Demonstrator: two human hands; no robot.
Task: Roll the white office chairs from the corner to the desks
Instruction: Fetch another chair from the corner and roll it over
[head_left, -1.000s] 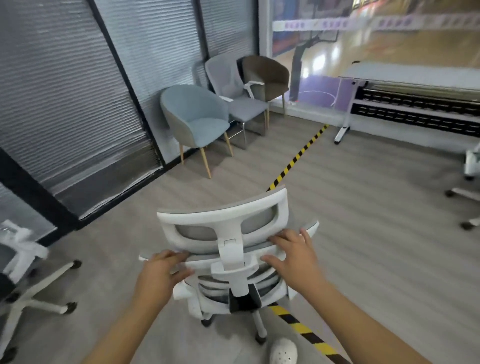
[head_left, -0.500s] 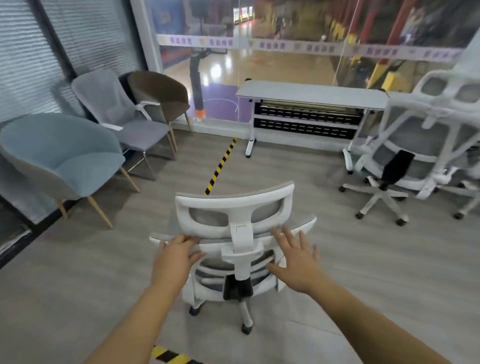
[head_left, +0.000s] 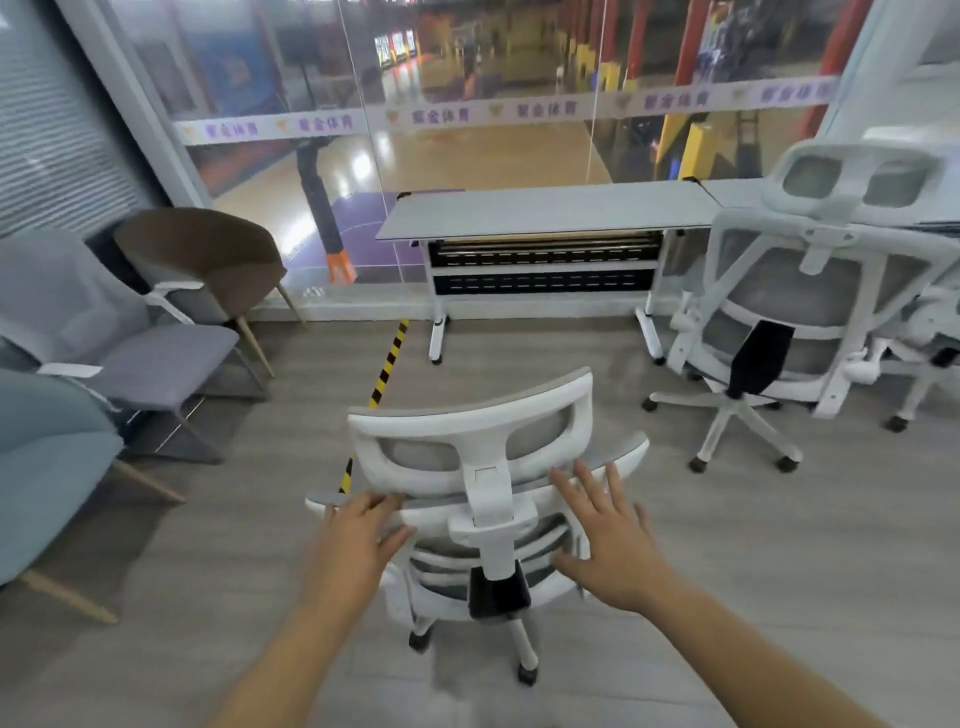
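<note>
A white office chair (head_left: 483, 467) with grey mesh back and headrest stands right in front of me, its back toward me, on castors on the grey floor. My left hand (head_left: 358, 540) holds the top left edge of its backrest, fingers over the rim and thumb below. My right hand (head_left: 608, 535) lies flat at the right side of the backrest with fingers spread, not gripping. A grey-topped desk (head_left: 545, 213) on white legs stands ahead by the glass wall. A second white office chair (head_left: 789, 301) sits at the desk's right end.
Three armchairs line the left wall: light blue (head_left: 47, 467), grey (head_left: 119, 343), brown (head_left: 208, 254). A yellow-black floor tape (head_left: 387, 364) runs toward the desk. Another white chair (head_left: 935, 338) shows at the right edge. A glass wall (head_left: 493, 130) stands behind the desk.
The chair and my view have swung right and come closer to the desk. My right hand has gone from holding the backrest to an open, spread hand.
</note>
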